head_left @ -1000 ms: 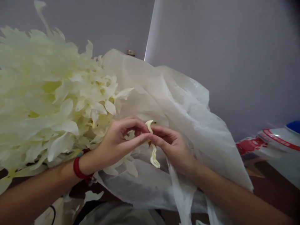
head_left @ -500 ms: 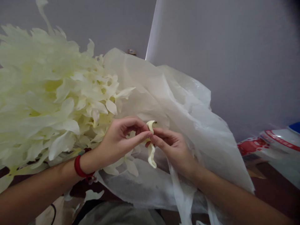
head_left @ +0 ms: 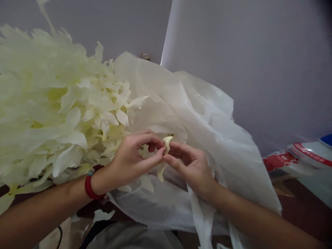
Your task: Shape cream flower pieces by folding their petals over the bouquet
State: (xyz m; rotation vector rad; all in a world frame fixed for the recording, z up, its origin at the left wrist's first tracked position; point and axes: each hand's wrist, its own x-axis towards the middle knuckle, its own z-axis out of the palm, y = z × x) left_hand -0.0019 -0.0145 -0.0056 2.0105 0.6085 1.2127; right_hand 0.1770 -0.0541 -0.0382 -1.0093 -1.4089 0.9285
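A small, curled cream petal piece (head_left: 167,144) is pinched between the fingertips of both hands, in the middle of the view. My left hand (head_left: 138,150) comes from the left, thumb and forefinger closed on it. From the right, my right hand (head_left: 190,162) grips the same piece with thumb and fingers together. Its lower end (head_left: 162,173) hangs below the fingers. Part of it is hidden by the fingertips. Close to my left hand lies a big heap of pale cream artificial flowers (head_left: 64,128).
A large translucent white plastic bag (head_left: 215,138) spreads behind and under my hands. At the right stands a clear tub with a blue lid (head_left: 326,140), beside a red-and-white packet (head_left: 280,160). One loose petal (head_left: 103,215) lies near the dark red table edge. Grey walls rise behind.
The petal piece has turned in my fingers, and its lower end has swung to the left. My left wrist has shifted slightly right. Both hands stay close together.
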